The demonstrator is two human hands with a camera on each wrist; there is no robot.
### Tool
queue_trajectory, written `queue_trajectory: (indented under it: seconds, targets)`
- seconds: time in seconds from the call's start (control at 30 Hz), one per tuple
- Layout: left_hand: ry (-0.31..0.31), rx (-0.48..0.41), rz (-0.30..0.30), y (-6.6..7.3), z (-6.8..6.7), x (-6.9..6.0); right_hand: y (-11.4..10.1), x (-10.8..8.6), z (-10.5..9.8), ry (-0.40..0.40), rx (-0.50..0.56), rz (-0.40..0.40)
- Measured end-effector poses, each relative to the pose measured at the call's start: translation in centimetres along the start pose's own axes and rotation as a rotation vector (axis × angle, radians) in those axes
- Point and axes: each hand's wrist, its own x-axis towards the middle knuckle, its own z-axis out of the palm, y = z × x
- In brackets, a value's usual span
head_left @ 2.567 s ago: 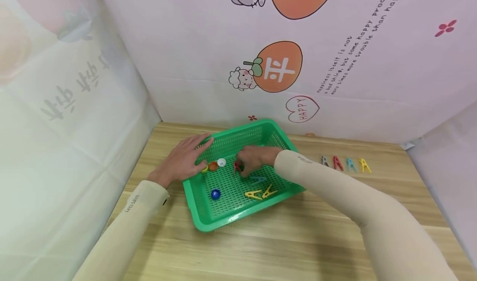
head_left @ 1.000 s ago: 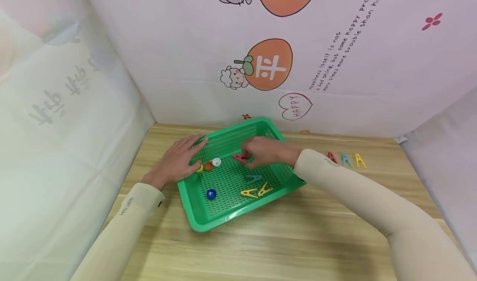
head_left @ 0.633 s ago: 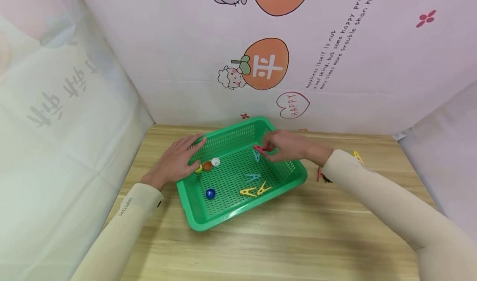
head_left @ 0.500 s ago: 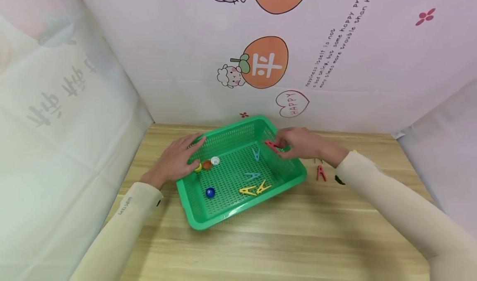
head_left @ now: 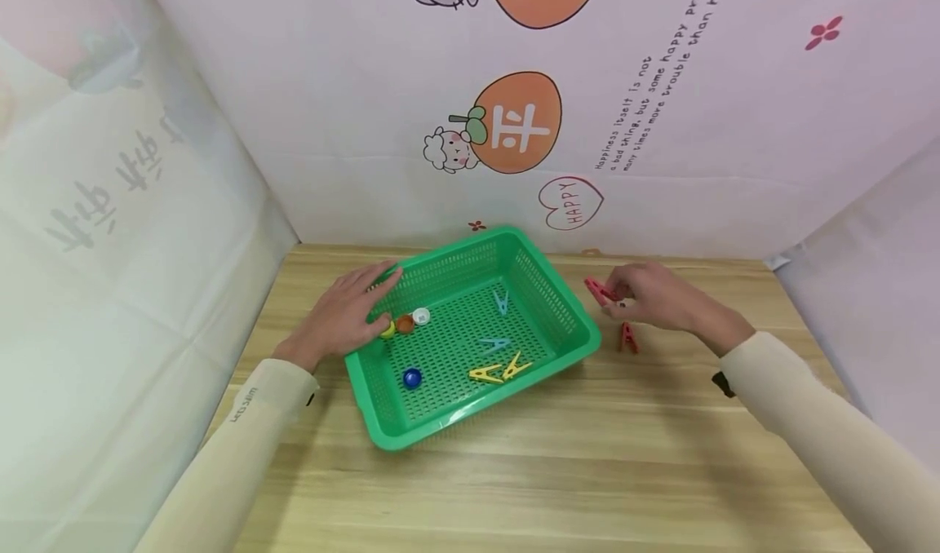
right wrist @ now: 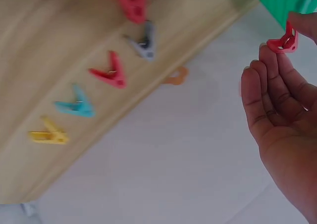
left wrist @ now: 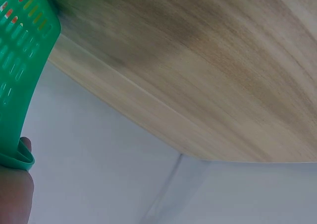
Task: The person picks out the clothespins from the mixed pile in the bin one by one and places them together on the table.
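Green plastic forms the basket [head_left: 470, 409], which stands slantwise on the wooden table [head_left: 470, 496]. The left hand [head_left: 341, 316] rests on its rim at the far left corner, fingers fairly straight and the thumb spread away from them over the inside; how firmly it presses, I cannot tell. The right hand [head_left: 649, 294] holds a red peg [head_left: 598, 291] in a narrow pinch between thumb and fingertips, out over the table just beyond the basket's right end.

Below that hand a second red peg [head_left: 627, 338] lies on the table. The right wrist view, a little blurred, shows more pegs in a row near it: a grey peg [right wrist: 147, 41], a third red peg [right wrist: 115, 76], a light blue peg [right wrist: 80, 107] and a yellow peg [right wrist: 57, 136].

Inside the basket, a yellow cap [head_left: 388, 330] sits by the left thumb, partly covered by it, with an orange cap [head_left: 405, 324] and a white cap [head_left: 421, 316] in line beside it. A dark blue cap [head_left: 412, 378] lies nearer the front. Two blue pegs [head_left: 503, 343] lie apart towards the right, and two yellow pegs [head_left: 477, 373] lie close together near the front wall.
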Motion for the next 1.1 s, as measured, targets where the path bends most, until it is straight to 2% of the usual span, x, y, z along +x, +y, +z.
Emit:
queue_trajectory:
  seconds: [0.27, 0.67, 0.93, 1.1]
  targets:
    - [0.004, 0.001, 0.002, 0.0, 0.1, 0.0, 2.7, -2.4, 2.0, 0.046, -0.011, 0.028]
    - [0.000, 0.000, 0.002, -0.1, 0.1, 0.0, 6.9, -5.6, 4.8, 0.030, 0.021, 0.169]
    - [0.007, -0.006, -0.003, 0.1, 0.0, -0.1, 7.9, -7.1, 6.6, 0.041, 0.053, 0.276]
    - [0.015, -0.009, -0.004, 0.1, 0.1, -0.1, 8.3, -7.4, 7.3, 0.038, 0.071, 0.337]
